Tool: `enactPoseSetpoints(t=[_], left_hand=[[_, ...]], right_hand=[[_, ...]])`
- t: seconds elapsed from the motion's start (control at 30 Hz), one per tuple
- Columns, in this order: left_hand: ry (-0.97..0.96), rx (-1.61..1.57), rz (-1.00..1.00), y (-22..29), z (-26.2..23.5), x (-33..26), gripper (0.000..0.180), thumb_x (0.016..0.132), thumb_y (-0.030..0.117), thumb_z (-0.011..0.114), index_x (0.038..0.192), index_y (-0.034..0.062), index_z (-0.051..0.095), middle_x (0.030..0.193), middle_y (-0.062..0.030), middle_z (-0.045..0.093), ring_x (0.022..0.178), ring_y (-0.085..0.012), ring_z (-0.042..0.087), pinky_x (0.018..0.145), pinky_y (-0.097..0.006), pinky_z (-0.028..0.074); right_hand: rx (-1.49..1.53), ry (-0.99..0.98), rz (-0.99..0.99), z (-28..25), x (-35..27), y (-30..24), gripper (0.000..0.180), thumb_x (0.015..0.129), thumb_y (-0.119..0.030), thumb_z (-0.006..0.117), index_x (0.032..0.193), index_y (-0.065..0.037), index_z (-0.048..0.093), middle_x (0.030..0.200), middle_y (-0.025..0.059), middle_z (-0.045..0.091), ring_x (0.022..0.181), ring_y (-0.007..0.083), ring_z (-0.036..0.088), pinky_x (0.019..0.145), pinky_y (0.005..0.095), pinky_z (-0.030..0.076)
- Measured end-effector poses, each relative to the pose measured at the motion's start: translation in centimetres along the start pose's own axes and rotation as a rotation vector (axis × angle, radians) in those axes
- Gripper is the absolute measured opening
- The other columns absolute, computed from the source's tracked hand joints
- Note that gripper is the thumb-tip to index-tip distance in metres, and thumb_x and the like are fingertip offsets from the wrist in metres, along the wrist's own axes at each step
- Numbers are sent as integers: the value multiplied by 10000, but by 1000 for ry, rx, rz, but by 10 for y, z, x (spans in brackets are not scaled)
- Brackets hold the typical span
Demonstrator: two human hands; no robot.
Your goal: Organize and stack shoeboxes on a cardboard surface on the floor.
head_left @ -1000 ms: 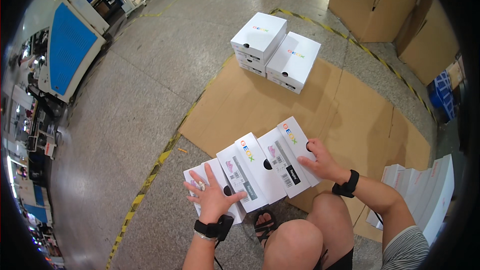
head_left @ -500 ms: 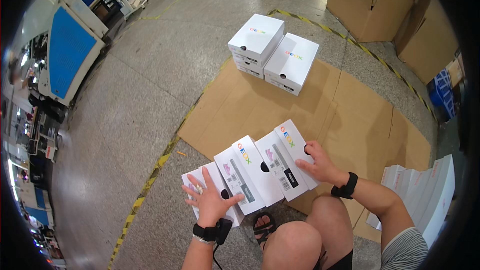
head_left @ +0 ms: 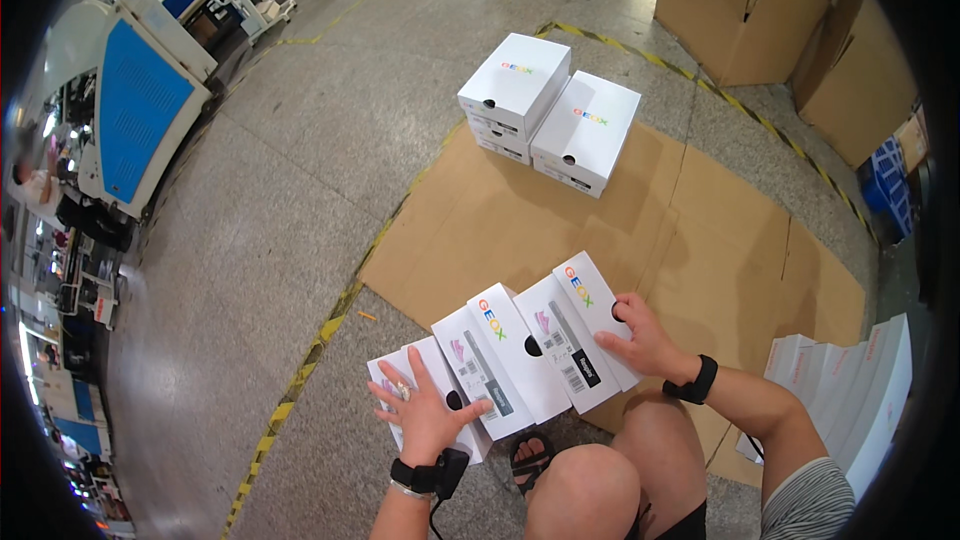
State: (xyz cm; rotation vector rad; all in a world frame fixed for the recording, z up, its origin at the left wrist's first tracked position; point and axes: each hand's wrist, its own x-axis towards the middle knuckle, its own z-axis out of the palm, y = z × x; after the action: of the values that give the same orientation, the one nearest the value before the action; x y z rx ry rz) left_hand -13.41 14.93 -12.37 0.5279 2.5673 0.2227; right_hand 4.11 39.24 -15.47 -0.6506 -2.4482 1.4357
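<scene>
Several white shoeboxes form a slanting row in front of my knees, their labelled ends facing up. My left hand (head_left: 424, 410) lies with fingers spread over the left-end shoebox (head_left: 398, 360), its thumb reaching across to the labelled end of the neighbouring box (head_left: 478, 380). At the other end, my right hand (head_left: 642, 338) grips the right-most shoebox (head_left: 590, 295), the thumb on its end and the fingers along its lid. A middle shoebox (head_left: 510, 340) shows its lid and a dark round hole. The undersides of the row are hidden.
Flat brown cardboard (head_left: 640, 230) covers the floor ahead, carrying two stacks of white shoeboxes (head_left: 515, 80). White boxes (head_left: 850, 390) stand at my right. Yellow-black tape (head_left: 300, 380) marks the floor. Large cartons (head_left: 750, 10) stand far right; a blue-panelled machine (head_left: 145, 110) is left.
The row and both hands sit slightly lower in the picture, and the background has shifted a little too. Both hands keep the same placement on the boxes.
</scene>
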Motion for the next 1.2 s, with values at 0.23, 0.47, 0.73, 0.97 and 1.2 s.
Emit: enactPoseSetpoints(t=[0.23,0.47,0.73,0.97,1.2], left_hand=[[11,-28,-1,-8,3,-3,1244,480,584,727,1344,70,-6,1322,-353,-123,1186,-560,-130,848,-712,40],[20,-42,-16,-14,2,-2,1240,474,634,696,1342,58,22,1324,-351,-116,1189,-544,-151,846,-712,35],[-8,-102,-13,-19,7,-2,1243,465,660,680,1338,33,54,1321,-354,-110,1186,-547,-150,845,-710,19],[-28,-128,-73,-20,7,10,1222,464,659,681,1333,32,95,1317,-362,-104,1186,-548,-148,841,-706,9],[69,-134,-23,-25,0,-4,1181,468,588,712,1367,140,90,1343,-330,-89,1196,-555,-86,872,-704,27]], right_hand=[[-46,-53,-56,-16,0,-1,305,782,-239,604,899,31,521,1031,138,460,878,217,477,765,304,420],[189,115,218,-45,50,19,176,826,-182,548,817,-8,578,715,0,555,655,62,493,573,226,407],[-151,183,469,-57,169,140,252,779,-237,561,812,13,560,740,80,581,667,168,542,581,303,431],[-363,437,550,-54,268,170,354,770,-265,555,924,53,563,887,191,588,807,260,563,690,340,430],[64,539,724,-68,287,197,438,830,-267,490,1185,-26,401,1084,126,520,916,248,543,744,422,433]])
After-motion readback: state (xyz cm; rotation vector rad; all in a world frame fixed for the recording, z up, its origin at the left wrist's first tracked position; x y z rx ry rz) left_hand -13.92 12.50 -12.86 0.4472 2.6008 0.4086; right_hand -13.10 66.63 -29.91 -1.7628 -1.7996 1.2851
